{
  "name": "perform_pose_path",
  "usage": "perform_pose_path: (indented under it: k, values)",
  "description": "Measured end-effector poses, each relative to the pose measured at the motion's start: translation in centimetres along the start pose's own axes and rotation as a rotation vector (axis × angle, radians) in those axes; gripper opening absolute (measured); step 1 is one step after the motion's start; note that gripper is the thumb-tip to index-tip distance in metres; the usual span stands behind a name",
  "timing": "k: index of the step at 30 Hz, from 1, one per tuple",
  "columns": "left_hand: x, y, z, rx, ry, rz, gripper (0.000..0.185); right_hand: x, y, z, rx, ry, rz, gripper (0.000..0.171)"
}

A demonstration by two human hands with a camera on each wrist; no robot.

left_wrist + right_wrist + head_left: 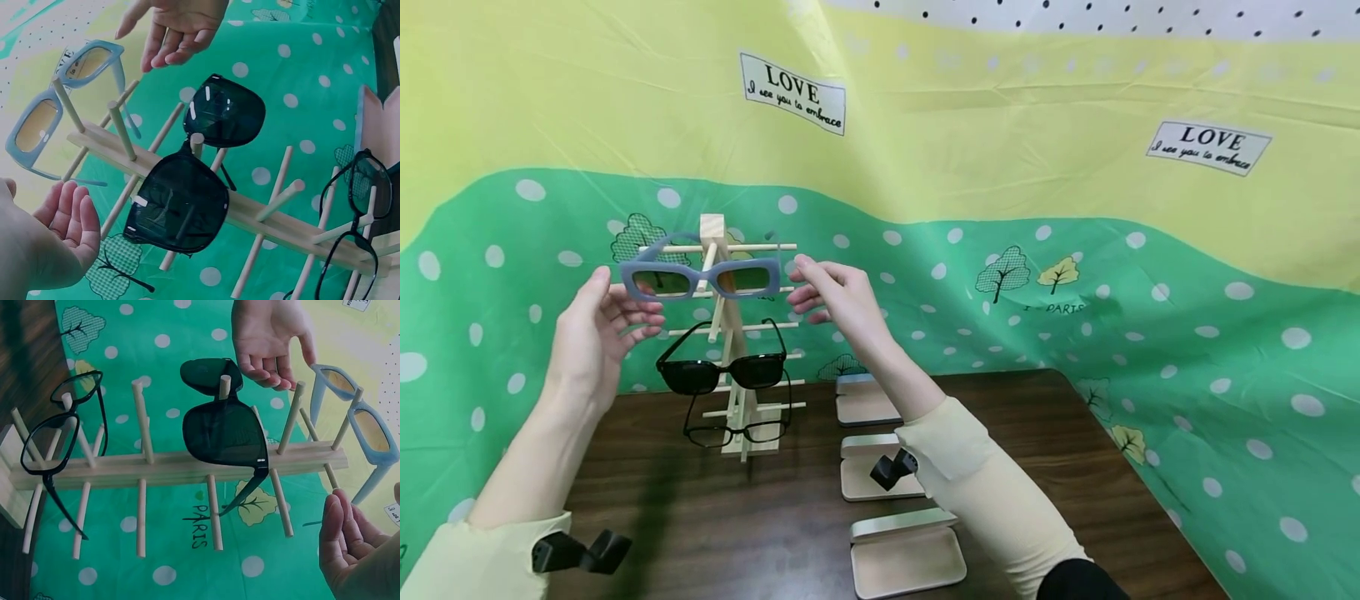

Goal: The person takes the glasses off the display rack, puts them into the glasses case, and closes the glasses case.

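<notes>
Light-blue framed sunglasses (702, 279) sit at the top peg of a wooden eyewear rack (735, 333), their temples reaching back past it. My left hand (591, 342) is at their left side, thumb tip close to the frame's corner and fingers loosely bent below. On the other side, my right hand (842, 300) stands by the right hinge, its fingers relaxed and a small gap showing between. Neither hand is curled round the frame. Black sunglasses (181, 200) hang lower on the rack, and black-rimmed clear glasses (50, 444) hang near its base.
Right of the rack, several glasses cases (910, 562) lie with lids raised in a row on the dark wooden table (760, 517). Rack pegs (142, 519) stick out on both sides. A green and yellow patterned cloth (970, 183) hangs behind.
</notes>
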State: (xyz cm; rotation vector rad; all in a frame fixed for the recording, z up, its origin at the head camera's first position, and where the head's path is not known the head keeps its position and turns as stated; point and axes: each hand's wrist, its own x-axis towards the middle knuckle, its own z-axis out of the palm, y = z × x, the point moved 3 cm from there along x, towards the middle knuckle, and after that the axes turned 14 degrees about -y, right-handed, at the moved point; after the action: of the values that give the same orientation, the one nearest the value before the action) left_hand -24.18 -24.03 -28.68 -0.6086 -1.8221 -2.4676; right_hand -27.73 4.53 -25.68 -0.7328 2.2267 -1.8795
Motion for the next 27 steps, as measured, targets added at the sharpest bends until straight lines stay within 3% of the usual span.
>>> perform_pose_path:
  k: [15, 27]
  values:
    - [0.4, 1.6, -0.3, 0.029, 0.038, -0.099, 0.038, 1.1, -0.9, 0.8, 0.039, -0.042, 0.073, 0.045]
    - [0.8, 1.8, 0.0, -0.101, 0.077, -0.054, 0.024, 1.6, -1.3, 1.4, 0.039, -0.044, 0.065, 0.040]
